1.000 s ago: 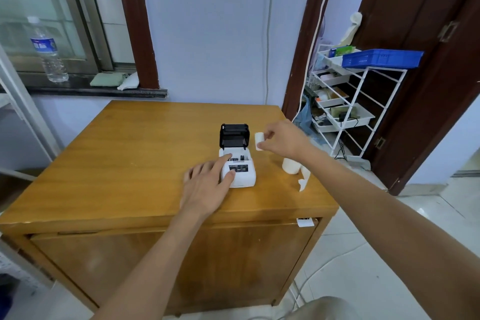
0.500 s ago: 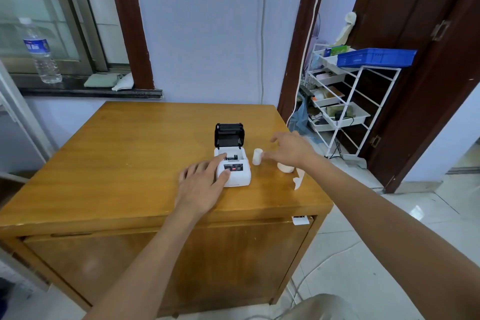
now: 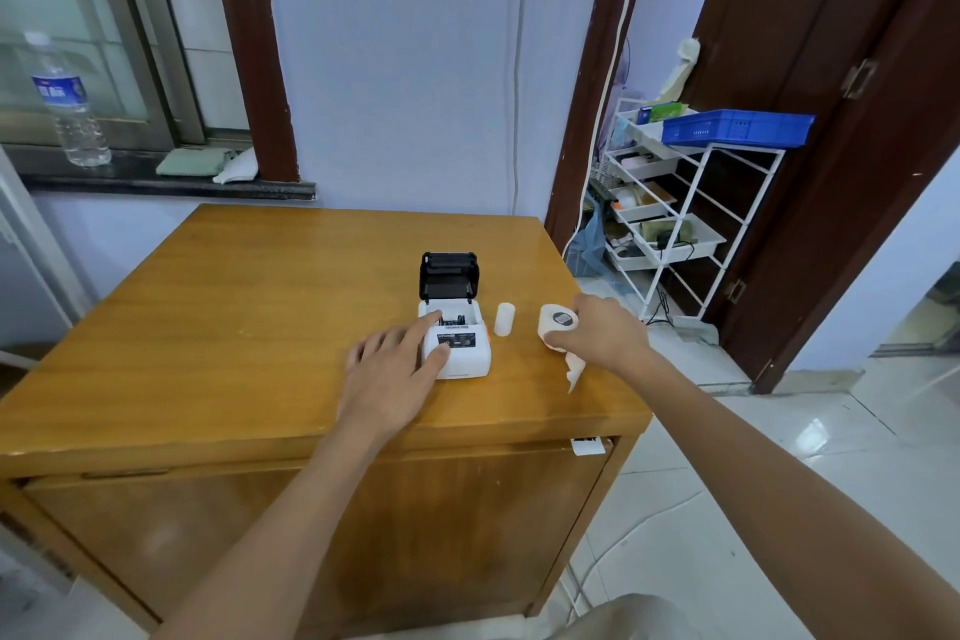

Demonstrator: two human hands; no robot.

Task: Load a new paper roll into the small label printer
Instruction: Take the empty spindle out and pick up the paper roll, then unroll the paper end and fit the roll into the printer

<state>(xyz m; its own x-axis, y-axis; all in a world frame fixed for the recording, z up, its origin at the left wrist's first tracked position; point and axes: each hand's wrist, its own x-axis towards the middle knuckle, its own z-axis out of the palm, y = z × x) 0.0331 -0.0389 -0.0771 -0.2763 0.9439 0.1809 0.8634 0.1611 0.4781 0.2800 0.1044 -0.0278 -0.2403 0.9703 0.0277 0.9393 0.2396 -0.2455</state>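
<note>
One camera, up on my head, tilted forward and down across the wooden table (image 3: 218,307). It's wide-angle, so I'm catching both forearms close below, and the wall and doorway beyond the table.

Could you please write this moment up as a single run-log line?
printer: lid open | left hand: steadying printer | right hand: gripping new paper roll on table | small white core: upright beside printer
</note>
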